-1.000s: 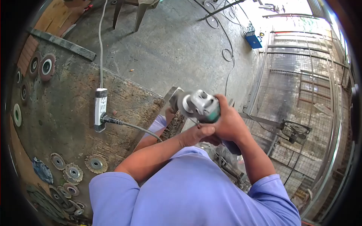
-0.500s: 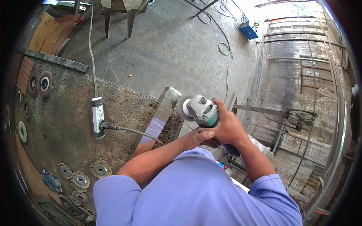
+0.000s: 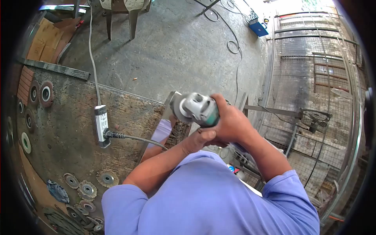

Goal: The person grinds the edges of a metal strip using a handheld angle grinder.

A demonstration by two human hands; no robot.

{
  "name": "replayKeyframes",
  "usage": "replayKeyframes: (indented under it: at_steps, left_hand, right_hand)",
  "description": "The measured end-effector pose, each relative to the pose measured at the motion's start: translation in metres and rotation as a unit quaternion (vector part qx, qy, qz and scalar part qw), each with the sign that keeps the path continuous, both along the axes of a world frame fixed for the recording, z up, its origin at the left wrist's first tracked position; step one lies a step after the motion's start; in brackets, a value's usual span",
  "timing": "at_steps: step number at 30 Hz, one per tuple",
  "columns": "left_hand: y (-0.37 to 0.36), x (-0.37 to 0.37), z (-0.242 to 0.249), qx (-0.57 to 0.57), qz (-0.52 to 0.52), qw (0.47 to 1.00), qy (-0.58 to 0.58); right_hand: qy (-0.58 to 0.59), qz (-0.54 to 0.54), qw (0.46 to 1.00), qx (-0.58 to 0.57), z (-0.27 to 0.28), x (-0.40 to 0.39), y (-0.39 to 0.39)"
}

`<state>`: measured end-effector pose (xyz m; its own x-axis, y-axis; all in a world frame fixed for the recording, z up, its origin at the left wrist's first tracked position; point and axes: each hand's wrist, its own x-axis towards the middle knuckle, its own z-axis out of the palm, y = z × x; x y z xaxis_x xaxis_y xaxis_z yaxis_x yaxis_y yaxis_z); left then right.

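Note:
Both my hands hold an angle grinder (image 3: 201, 109) with a grey metal head and a green body. My right hand (image 3: 233, 123) wraps round its body from the right. My left hand (image 3: 199, 140) grips it lower down, thumb on top; the fingers underneath are partly hidden. The grinder's round disc (image 3: 180, 109) faces left and overlaps the upper end of a shiny metal bar (image 3: 161, 131) in this view. That bar lies slanted along the right edge of the worn wooden table (image 3: 129, 103).
A power strip (image 3: 102, 125) with a black plug and grey cable lies on the table. Several abrasive discs (image 3: 87, 190) lie along its left side. A chair (image 3: 121, 15) and a blue box (image 3: 258, 28) stand on the floor beyond. Metal mesh frames (image 3: 313, 98) line the right.
The grinder and both hands have moved left and slightly up, bringing the disc over the upper end of the metal bar. Both hands keep their hold.

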<state>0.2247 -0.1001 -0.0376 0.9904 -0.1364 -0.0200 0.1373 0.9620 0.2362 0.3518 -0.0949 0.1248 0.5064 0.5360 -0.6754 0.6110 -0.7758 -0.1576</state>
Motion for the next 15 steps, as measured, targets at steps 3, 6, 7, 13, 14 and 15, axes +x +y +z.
replayKeyframes:
  at_steps: [3, 6, 7, 13, 14, 15]
  left_hand:
    - [0.001, 0.002, 0.001, -0.002, -0.041, 0.999, -0.005]
    - [0.015, 0.009, -0.001, 0.017, 0.006, 0.999, -0.029]
    - [0.019, 0.01, 0.001, 0.019, 0.014, 0.999, -0.034]
    - [-0.002, 0.012, 0.003, -0.007, -0.046, 0.995, -0.091]
    - [-0.012, 0.012, 0.002, -0.038, -0.069, 0.995, -0.055]
    - [-0.02, 0.012, 0.001, -0.025, -0.097, 0.994, -0.041]
  right_hand:
    - [-0.002, -0.006, 1.0, 0.008, -0.001, -0.001, -0.007]
    - [0.006, 0.023, 0.999, 0.024, 0.003, 0.002, 0.016]
    - [0.008, 0.02, 1.0, 0.017, 0.002, 0.004, 0.016]
    - [-0.018, 0.014, 1.0, -0.01, 0.006, 0.001, -0.018]
    - [-0.01, -0.003, 1.0, -0.017, 0.002, 0.002, -0.028]
    - [-0.001, -0.019, 1.0, -0.023, -0.006, 0.004, -0.04]
